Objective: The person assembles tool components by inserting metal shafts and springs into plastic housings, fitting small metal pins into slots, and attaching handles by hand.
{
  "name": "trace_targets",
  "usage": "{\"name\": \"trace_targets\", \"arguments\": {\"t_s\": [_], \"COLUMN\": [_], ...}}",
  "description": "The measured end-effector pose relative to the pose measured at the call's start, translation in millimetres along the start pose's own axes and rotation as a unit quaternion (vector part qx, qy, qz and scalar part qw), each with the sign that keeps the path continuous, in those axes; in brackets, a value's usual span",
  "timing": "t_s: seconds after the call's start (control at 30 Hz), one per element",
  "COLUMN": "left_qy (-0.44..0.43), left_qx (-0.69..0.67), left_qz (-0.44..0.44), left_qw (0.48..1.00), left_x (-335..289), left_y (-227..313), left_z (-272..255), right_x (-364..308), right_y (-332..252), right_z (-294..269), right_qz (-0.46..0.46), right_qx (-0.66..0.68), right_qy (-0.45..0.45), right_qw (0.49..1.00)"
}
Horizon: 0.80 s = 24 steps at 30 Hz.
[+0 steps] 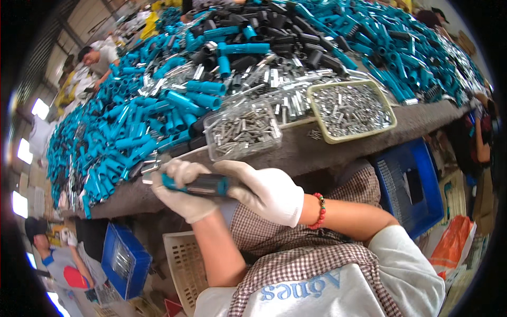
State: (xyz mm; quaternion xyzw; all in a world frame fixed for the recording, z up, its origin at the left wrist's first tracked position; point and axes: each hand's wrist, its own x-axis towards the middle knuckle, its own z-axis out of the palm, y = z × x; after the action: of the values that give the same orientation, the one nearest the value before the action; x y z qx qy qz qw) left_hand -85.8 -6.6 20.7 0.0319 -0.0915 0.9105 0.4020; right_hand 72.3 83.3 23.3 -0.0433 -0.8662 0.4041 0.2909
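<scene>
Both my hands wear white gloves and meet just in front of the bench edge. A black and teal tool handle [206, 185] lies sideways between them, with a metal tip at its left end. My left hand [185, 196] is closed around the handle's teal left part. My right hand [272, 196] grips the black right end, its thumb and fingers against it; part of that end is hidden. Just beyond the hands stands a clear plastic box [212, 150] of small metal pins. Farther right is a cream tub [332, 139] filled with small metal pieces.
A large heap of teal tubes [182, 100], black handles and metal parts covers the bench [338, 153]. Below are a white slotted basket [177, 248], a blue crate [134, 269] at left and another blue crate [428, 219] at right. Other people [100, 58] work around.
</scene>
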Motion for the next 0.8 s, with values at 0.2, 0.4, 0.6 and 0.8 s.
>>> {"name": "trace_targets", "arguments": {"t_s": [0.2,0.4,0.6,0.8], "left_qy": [0.014,0.123,0.144,0.006], "left_qx": [0.129,0.134,0.122,0.438], "left_qz": [0.12,0.153,0.117,0.092], "left_qw": [0.984,0.971,0.975,0.894], "left_x": [-6,-6,-9,-13], "left_y": [-20,-33,-16,-41], "left_z": [1,9,11,36], "right_x": [7,11,22,19], "right_y": [-10,-1,-22,-4], "right_z": [2,12,7,2], "right_qz": [0.107,-0.014,-0.002,0.189], "right_qx": [0.076,-0.043,-0.079,0.168], "right_qy": [0.076,0.077,-0.055,-0.043], "right_qw": [0.988,0.996,0.995,0.966]}}
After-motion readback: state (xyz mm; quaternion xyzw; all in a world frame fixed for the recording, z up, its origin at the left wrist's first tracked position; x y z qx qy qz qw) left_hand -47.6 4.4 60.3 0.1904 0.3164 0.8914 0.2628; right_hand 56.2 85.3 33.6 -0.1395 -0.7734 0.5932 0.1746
